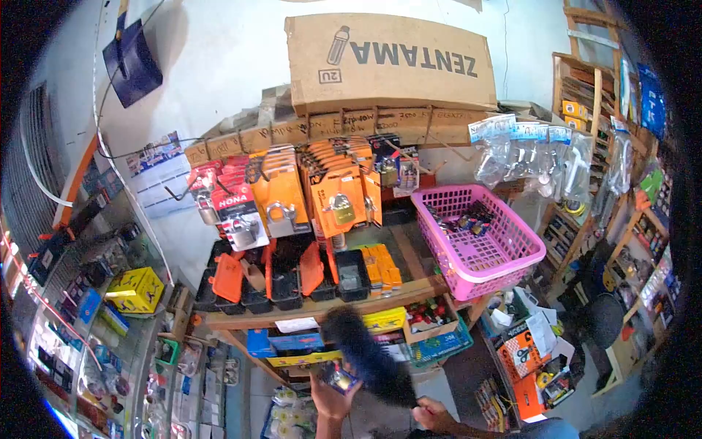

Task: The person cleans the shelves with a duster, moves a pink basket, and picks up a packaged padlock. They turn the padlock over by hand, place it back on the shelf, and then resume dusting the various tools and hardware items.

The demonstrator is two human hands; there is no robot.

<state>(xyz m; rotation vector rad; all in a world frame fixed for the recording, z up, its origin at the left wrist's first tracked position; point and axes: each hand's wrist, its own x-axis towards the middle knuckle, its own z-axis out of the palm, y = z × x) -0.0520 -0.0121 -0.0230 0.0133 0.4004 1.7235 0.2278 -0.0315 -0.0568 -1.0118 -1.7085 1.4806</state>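
Low in the middle, my left hand (329, 401) is closed around a small dark blue-edged pack (341, 377); its contents are too small to make out. My right hand (433, 415) grips the handle of a black fluffy duster (373, 358), whose head is blurred and slants up to the left, just beside the pack. Behind the duster runs the wooden shelf edge (256, 316). Above it, padlocks on orange cards (338, 205) and padlocks on red-and-white cards (238, 219) hang from hooks.
A pink basket (468, 282) with several small packs stands on the shelf at right. Black bins (285, 293) with orange lids line its left part. Below sit boxes and a teal crate (439, 350). A glass case (131, 336) stands left; a cardboard box (395, 66) is above.
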